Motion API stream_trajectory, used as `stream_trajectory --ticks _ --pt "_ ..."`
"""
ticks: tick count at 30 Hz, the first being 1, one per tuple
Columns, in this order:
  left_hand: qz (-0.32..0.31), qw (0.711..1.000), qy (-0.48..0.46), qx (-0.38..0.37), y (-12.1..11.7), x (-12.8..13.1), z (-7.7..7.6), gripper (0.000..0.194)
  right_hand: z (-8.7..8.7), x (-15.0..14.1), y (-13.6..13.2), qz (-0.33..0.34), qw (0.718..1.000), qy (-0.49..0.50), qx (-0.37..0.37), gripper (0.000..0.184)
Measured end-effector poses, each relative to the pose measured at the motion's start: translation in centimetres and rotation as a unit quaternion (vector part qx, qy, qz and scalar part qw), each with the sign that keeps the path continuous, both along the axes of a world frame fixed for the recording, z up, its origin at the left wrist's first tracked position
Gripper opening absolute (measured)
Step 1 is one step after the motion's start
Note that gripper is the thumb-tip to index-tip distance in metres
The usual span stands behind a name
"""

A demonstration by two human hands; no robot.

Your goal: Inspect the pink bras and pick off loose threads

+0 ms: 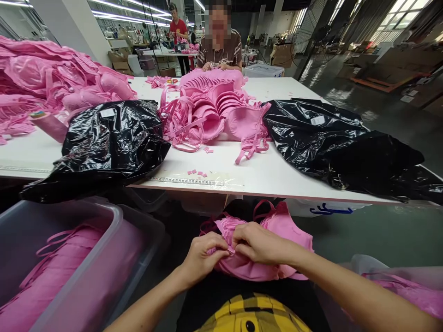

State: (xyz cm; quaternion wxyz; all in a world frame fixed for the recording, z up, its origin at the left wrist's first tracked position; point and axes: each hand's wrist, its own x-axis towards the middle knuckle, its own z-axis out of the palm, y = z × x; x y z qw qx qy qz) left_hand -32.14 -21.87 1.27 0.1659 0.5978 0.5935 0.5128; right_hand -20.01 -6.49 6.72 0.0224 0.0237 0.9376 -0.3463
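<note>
A pink bra (290, 227) lies across my lap, below the front edge of the table. My left hand (206, 257) pinches its fabric between thumb and fingers. Close beside it, my right hand (258, 242) is closed on the same bra, and the fingertips of both hands nearly meet. What exactly lies under the fingertips is too small to make out. On the table in front of me, a stack of pink bras (216, 108) spreads out with straps trailing off its left and right sides.
Black plastic bags (114, 138) (332, 143) flank the stack. A ruler tape (183, 180) runs along the white table's (221, 161) front edge, near small pink scraps (197, 173). Plastic bins (119, 216) (368, 263) with pink garments stand on both sides. Another person (219, 46) sits opposite.
</note>
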Motion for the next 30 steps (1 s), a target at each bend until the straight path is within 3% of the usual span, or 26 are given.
stream_trajectory --ticks 5,9,17,22,27,30 --pt "-0.006 0.988 0.129 0.088 -0.5 0.7 0.0 0.023 0.8 -0.8 -0.1 0.016 0.998 -0.031 -0.045 0.020" --pt "0.028 0.992 0.100 0.072 -0.5 0.7 0.0 0.021 1.7 -0.7 0.4 -0.007 0.999 -0.003 -0.049 0.024" --pt "0.033 0.996 0.070 0.049 -0.3 0.1 -0.6 0.023 1.4 -2.5 2.9 0.181 0.982 -0.022 0.055 0.037" --pt "0.047 0.995 0.072 0.046 -0.3 0.0 -1.4 0.019 1.4 -4.3 2.9 0.276 0.952 -0.020 0.132 0.023" --pt "0.077 0.995 0.034 0.043 -0.1 0.3 -1.9 0.014 1.0 -4.7 2.3 0.323 0.926 -0.001 0.193 0.016" --pt "0.085 0.995 0.017 0.043 -0.3 0.3 -1.4 0.014 1.3 -4.2 1.8 0.320 0.920 0.015 0.225 0.012"
